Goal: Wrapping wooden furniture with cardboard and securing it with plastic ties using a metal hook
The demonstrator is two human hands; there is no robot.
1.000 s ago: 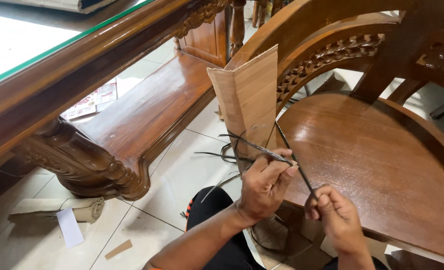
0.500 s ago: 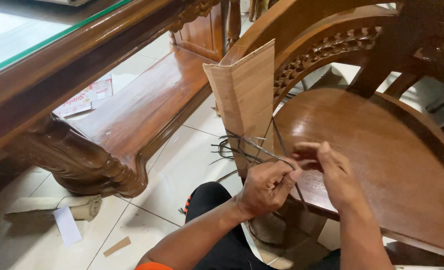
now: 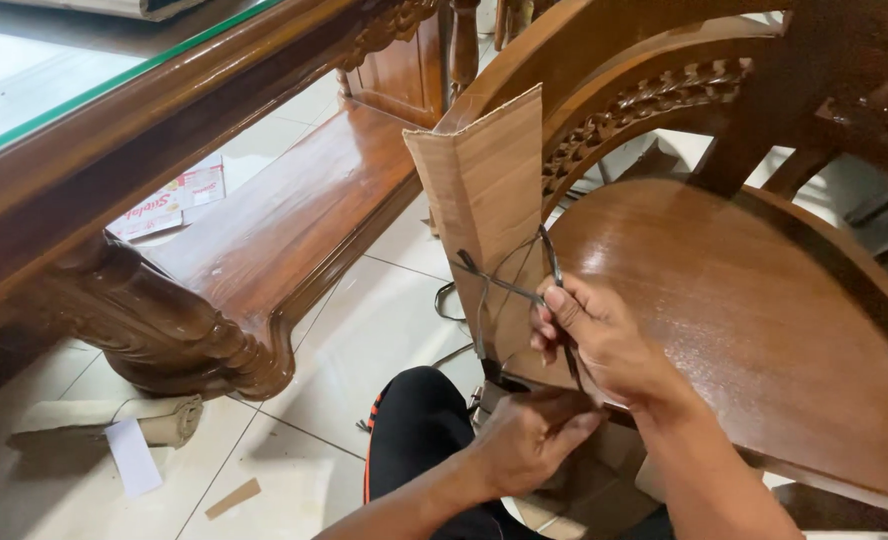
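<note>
A folded brown cardboard sheet wraps the front corner of a polished wooden chair. Thin dark plastic string runs across the cardboard and hangs in loose ends beside it. My right hand pinches the string against the cardboard at the seat's edge. My left hand is lower, below the seat edge, fingers closed on a strand of the same string near the chair leg.
A carved wooden table with a glass top stands on the left over a white tiled floor. A cardboard roll, a white paper slip and printed paper lie on the floor. My dark-trousered knee is below.
My left hand dropped from the cardboard's front to below the seat edge. My right hand moved left and up onto the string at the cardboard. The loose strands were drawn tighter.
</note>
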